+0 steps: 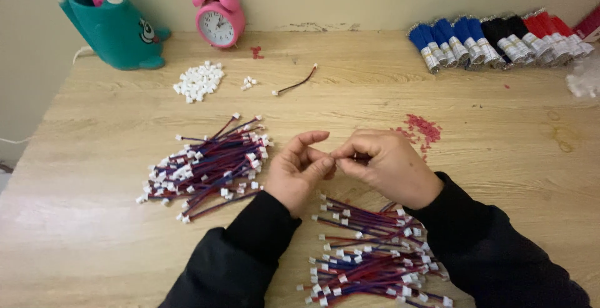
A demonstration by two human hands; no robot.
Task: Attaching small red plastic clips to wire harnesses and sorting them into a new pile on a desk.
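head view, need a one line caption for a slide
Both hands, left hand and right hand, pinch something small between two piles of red-and-blue wires.

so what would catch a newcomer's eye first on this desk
Probably the two hands, left hand and right hand, pinched together at the middle of the pale wooden desk, with what they pinch too small to tell. Next, the two heaps of red-and-blue wires with white plastic plugs: one heap left of the hands, another below them. At the back stands a pink round twin-bell alarm clock.
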